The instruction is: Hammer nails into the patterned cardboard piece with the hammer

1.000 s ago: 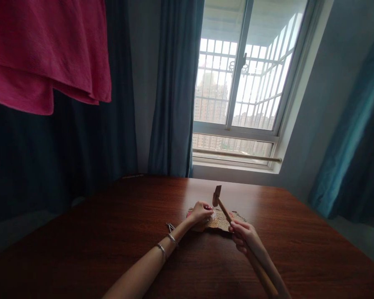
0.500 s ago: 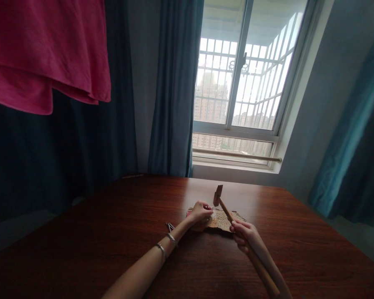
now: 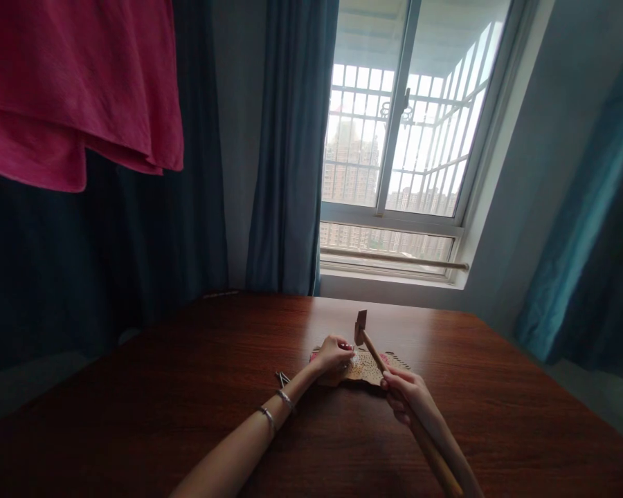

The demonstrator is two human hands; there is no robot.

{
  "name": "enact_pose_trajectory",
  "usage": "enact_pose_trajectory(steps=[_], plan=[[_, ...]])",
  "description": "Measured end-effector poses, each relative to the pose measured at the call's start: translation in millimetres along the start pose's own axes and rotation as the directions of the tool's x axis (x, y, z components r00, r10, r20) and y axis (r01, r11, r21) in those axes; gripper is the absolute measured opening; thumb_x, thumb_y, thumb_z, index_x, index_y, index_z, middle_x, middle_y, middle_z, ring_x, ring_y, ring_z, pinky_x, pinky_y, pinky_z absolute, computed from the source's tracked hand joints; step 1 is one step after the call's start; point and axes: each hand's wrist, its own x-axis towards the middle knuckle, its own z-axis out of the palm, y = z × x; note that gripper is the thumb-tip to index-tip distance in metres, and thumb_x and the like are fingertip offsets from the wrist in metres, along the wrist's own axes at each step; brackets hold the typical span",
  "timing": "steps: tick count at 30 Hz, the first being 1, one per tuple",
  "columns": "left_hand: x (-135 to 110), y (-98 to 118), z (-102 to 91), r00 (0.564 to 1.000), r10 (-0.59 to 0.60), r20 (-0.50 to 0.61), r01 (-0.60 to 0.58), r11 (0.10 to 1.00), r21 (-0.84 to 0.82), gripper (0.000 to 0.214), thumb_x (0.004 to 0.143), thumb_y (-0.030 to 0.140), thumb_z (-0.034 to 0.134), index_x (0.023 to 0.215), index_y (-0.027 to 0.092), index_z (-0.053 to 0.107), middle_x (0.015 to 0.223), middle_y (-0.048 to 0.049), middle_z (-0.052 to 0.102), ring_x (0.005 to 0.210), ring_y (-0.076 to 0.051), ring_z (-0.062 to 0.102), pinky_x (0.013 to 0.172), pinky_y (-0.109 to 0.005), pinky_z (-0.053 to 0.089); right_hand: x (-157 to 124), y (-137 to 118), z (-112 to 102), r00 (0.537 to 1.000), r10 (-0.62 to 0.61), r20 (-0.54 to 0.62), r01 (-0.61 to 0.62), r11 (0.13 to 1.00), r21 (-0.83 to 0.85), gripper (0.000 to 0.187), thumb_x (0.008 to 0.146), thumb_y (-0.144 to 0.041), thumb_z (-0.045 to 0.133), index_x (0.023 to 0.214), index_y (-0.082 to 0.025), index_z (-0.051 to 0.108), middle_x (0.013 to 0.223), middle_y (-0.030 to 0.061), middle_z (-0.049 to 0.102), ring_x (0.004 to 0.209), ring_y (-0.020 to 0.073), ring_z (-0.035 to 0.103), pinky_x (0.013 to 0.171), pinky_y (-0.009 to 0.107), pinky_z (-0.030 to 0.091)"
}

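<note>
My right hand [image 3: 408, 394] is wrapped round the wooden handle of a hammer [image 3: 374, 351]. The hammer's head is raised, just right of my left fingertips and above a tan piece [image 3: 366, 370] with ragged edges, covered in small dark dots or holes. My left hand [image 3: 335, 354] rests at the left part of that piece, fingers pinched together. Something small and thin seems to be between the fingertips, too small to name. Whitish and pink patches show on the tan piece beside my hands. Part of it is hidden under my left hand.
Thin dark metal pieces [image 3: 282, 378] lie on the brown wooden table [image 3: 187, 408], left of my left wrist. A pink cloth [image 3: 77, 90] hangs at the upper left. Blue curtains [image 3: 293, 152] and a barred window [image 3: 394, 138] stand behind the table.
The hammer and my right hand have shifted very slightly to the left. My left hand stays in place on the tan piece.
</note>
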Motion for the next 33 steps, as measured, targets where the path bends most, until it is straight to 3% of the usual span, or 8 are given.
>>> enact_pose_trajectory(steps=[12,18,27,33], plan=[[-1.4,0.9,-0.3,1.0,-0.001,0.016,0.002,0.998,-0.062,0.024,0.06,0.034,0.065,0.065,0.01,0.066,0.059,-0.0005,0.061,0.057,-0.012,0.052,0.05,-0.019,0.033,-0.6,0.8,4.8,0.999,-0.039,-0.026,0.04,0.998,0.038,0.032,0.065,-0.045,0.064,0.074,-0.016,0.052,0.051,-0.0064,0.045,0.031,0.0025,0.03,0.025,0.016,0.023],[-1.6,0.8,-1.1,1.0,-0.007,0.015,0.008,0.998,-0.057,0.023,0.06,0.033,0.065,0.067,0.011,0.067,0.062,-0.0012,0.063,0.06,-0.013,0.054,0.053,-0.02,0.035,0.2,-1.2,-0.8,0.999,0.037,0.021,-0.037,0.999,0.023,0.032,0.063,-0.044,0.066,0.071,-0.016,0.051,0.056,-0.0049,0.047,0.033,0.0025,0.033,0.024,0.016,0.022],[0.2,-1.1,1.5,1.0,-0.014,0.014,0.014,0.999,-0.051,0.022,0.06,0.032,0.064,0.065,0.011,0.066,0.061,-0.0007,0.062,0.059,-0.012,0.053,0.052,-0.019,0.034,-0.9,-1.0,0.3,1.0,-0.007,0.007,0.007,1.0,0.016,0.032,0.064,-0.043,0.065,0.07,-0.016,0.051,0.051,-0.0064,0.043,0.031,0.0026,0.031,0.024,0.016,0.023],[-0.4,1.2,0.5,1.0,-0.024,0.018,0.024,0.998,-0.053,0.022,0.06,0.032,0.064,0.066,0.011,0.066,0.061,-0.0007,0.062,0.058,-0.012,0.053,0.051,-0.019,0.034,-2.4,-1.9,4.3,0.999,-0.028,-0.025,0.028,0.999,0.026,0.034,0.064,-0.043,0.064,0.081,-0.016,0.054,0.05,-0.0067,0.044,0.031,0.0033,0.032,0.025,0.016,0.023]])
